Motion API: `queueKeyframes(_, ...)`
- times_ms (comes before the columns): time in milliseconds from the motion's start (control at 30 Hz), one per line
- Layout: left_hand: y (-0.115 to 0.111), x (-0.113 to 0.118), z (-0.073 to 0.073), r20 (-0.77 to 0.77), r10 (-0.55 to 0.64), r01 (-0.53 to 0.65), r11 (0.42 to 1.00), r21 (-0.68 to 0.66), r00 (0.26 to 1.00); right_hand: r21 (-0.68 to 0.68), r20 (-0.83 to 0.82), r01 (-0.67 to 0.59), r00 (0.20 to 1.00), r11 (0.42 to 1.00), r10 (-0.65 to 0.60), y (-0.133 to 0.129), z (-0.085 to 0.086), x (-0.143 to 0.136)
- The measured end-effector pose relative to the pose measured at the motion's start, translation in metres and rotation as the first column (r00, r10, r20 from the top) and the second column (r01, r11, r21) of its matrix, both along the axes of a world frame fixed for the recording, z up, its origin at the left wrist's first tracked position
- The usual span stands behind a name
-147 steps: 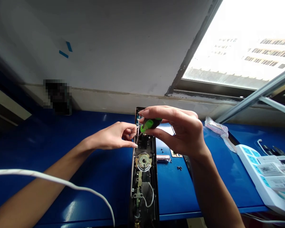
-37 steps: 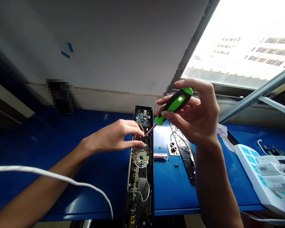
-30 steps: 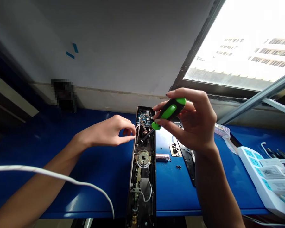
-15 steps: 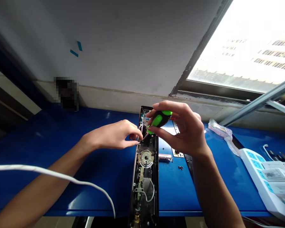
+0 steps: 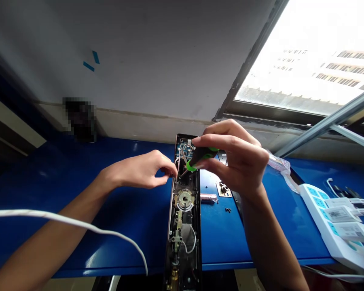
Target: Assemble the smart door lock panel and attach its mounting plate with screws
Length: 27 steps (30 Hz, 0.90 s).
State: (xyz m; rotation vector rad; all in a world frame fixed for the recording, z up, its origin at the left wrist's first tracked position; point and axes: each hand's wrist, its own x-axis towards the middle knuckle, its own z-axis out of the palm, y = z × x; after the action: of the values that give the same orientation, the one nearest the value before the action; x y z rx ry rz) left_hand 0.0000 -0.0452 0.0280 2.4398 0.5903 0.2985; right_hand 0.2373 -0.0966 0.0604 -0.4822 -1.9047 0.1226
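Observation:
A long narrow black housing (image 5: 186,226), open and resembling a door lock body, extends across the blue table and past its front edge. Inside it are a blue circuit board (image 5: 185,150), a round metal disc (image 5: 185,199) and thin white wires. My right hand (image 5: 238,155) grips a green-and-black screwdriver (image 5: 204,157), tilted so its shaft points down and left into the housing. At the housing's left wall, my left hand (image 5: 148,169) has thumb and forefinger pinched together by the white wires. Whatever lies between those fingertips is too small to make out.
A thick white cable (image 5: 87,226) crosses the left foreground. Right of the housing lie a pink wrapped cylinder (image 5: 209,198), a small metal plate (image 5: 224,188) and loose black screws (image 5: 227,209). A white power strip (image 5: 318,210) with plugged-in adapters and a plastic bag (image 5: 279,163) are farther right.
My right hand has turned and lifted slightly around the screwdriver, whose tip stays within the housing. My left thumb and forefinger have closed together at the left wall. The view has shifted slightly.

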Motion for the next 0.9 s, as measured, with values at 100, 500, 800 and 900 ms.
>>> queueKeyframes(100,-0.0001,0.001,-0.0002,-0.009,-0.002,0.002,1.0,0.015,1.0,-0.09,0.053,-0.071,0.996,0.993,0.076,-0.0001,0.0017,0.0019)
queueKeyframes(500,-0.0017,0.0026,0.0015,-0.021,0.006,-0.006,1.0,0.023,1.0,-0.127,0.085,-0.078,0.992,0.989,0.089,-0.002,0.003,0.0027)
queueKeyframes(800,-0.0017,0.0024,0.0002,-0.015,0.015,-0.015,1.0,0.012,1.0,-0.044,0.115,0.023,0.993,0.999,-0.018,-0.0004,0.0031,0.0063)
queueKeyframes(900,-0.0014,0.0023,0.0,-0.032,0.014,-0.014,1.0,0.005,0.999,-0.086,0.096,-0.081,0.991,0.993,0.089,0.0,0.0032,0.0058)
